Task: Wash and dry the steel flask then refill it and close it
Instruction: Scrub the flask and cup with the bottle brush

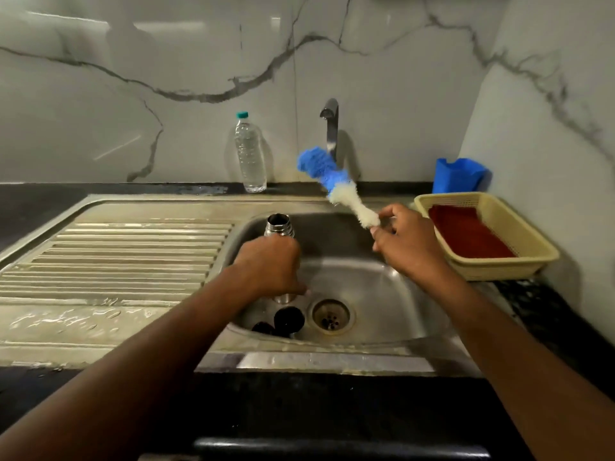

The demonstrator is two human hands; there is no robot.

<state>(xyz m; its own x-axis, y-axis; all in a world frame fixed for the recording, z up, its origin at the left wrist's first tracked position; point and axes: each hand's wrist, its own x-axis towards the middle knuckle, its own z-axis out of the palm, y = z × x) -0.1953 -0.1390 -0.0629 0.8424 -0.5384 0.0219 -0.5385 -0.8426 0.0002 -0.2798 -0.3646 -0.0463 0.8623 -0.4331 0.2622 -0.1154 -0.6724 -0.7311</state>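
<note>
Head view, looking down at a steel sink (382, 287) w/ a ribbed draining board (116, 257) filling the left of the frame.

Centre: the left hand (269, 267) is wrapped round the body of the steel flask (279, 225), fingers curled tight on it. The flask stands upright in the basin, mouth open and facing up, base just left of the drain (331, 315). Probably held this way so it stays steady and the mouth is ready for the brush.

Right of centre: the right hand (404, 241) pinches the white end of a bottle brush (332, 184), thumb and fingers closed on it. The brush slants up and left, its blue end under the tap (330, 126); likely being wetted or rinsed, though no water stream is clearly visible.

Lower centre: two dark round pieces (289, 320), possibly the flask's cap parts, lie on the basin floor between flask and drain.

Back edge: a clear plastic water bottle (249, 154) stands on the counter, left of the tap. Right: a cream basket (499, 257) w/ a red cloth (469, 234) inside sits just beside the basin rim; a blue holder (461, 176) is behind it.

Room: open air between brush and flask mouth; basket crowds the right side, dark pieces sit close to the flask base.
</note>
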